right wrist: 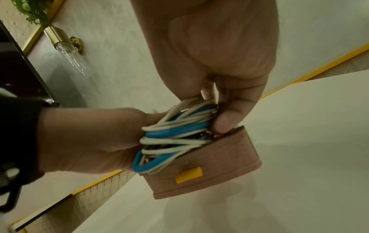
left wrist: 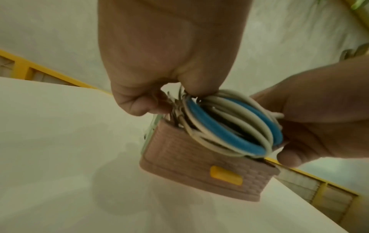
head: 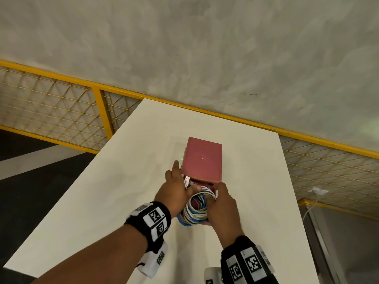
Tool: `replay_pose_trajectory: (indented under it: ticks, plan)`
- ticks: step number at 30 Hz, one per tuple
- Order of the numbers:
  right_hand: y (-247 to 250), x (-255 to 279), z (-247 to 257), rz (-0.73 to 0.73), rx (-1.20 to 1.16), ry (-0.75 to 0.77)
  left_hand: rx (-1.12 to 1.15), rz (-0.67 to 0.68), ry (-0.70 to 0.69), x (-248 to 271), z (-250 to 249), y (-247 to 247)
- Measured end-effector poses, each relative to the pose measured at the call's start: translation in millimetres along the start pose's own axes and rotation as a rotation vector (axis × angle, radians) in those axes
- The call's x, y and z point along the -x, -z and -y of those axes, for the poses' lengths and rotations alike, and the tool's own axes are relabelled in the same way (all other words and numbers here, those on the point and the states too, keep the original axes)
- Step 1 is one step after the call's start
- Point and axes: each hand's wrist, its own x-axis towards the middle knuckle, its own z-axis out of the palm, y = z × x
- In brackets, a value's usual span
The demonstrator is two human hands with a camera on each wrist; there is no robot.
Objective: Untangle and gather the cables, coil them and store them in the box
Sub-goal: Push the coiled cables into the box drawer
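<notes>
A coil of white and blue cables [head: 193,211] sits half inside the open pink box [head: 202,160] on the white table, its upper loops standing out above the rim. My left hand [head: 180,187] grips the coil's left side, the thumb lying over the loops. My right hand [head: 219,199] grips its right side with curled fingers. From the left wrist, the cables [left wrist: 229,126] bulge above the woven-pattern box [left wrist: 189,157] with its yellow latch [left wrist: 226,175]. In the right wrist view the coil [right wrist: 175,135] leans out of the box [right wrist: 229,157]. The box's inside is hidden.
The white table [head: 102,201] extends around the box, with edges at left, right and far side. A yellow railing with mesh [head: 61,107] runs behind it. A wall socket with a white lead [head: 317,190] sits at the right. A wall lamp [right wrist: 63,44] shows left.
</notes>
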Motion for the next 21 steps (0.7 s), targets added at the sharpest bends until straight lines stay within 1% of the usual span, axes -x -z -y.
replay_pose_trajectory:
  ticks: [2, 4, 5, 7, 9, 11, 14, 16, 17, 19, 21]
  plan:
    - [1, -1, 0, -0.025, 0.009, 0.011, 0.077, -0.082, -0.032, 0, 2, -4]
    - [-2, -4, -1, -0.05, 0.017, 0.023, 0.091, -0.147, -0.09, 1, 3, -7]
    - [-4, -6, -2, -0.059, 0.025, 0.033, 0.082, -0.145, -0.115, 1, 3, -9]
    - [-9, -8, -2, -0.058, 0.021, 0.022, 0.046, -0.091, -0.158, 3, 3, -10]
    - [-10, -8, 0, -0.05, 0.009, 0.002, -0.044, -0.05, -0.197, 3, 7, -9]
    - [-9, -7, 0, -0.056, 0.014, -0.005, -0.167, -0.054, -0.23, 0, 10, -6]
    - [-9, -5, -2, -0.061, 0.048, -0.003, -0.434, -0.105, -0.264, -4, 11, -1]
    - [-10, -4, -3, -0.063, 0.054, 0.003, -0.529, -0.071, -0.313, -6, 11, 1]
    - [-10, -4, -3, -0.063, 0.052, 0.005, -0.544, -0.04, -0.33, -7, 11, 2]
    - [-11, -4, -4, -0.07, 0.046, 0.012, -0.523, 0.01, -0.322, -9, 13, 3]
    - [-13, -5, -6, -0.076, 0.051, 0.016, -0.485, -0.013, -0.306, -12, 14, 1]
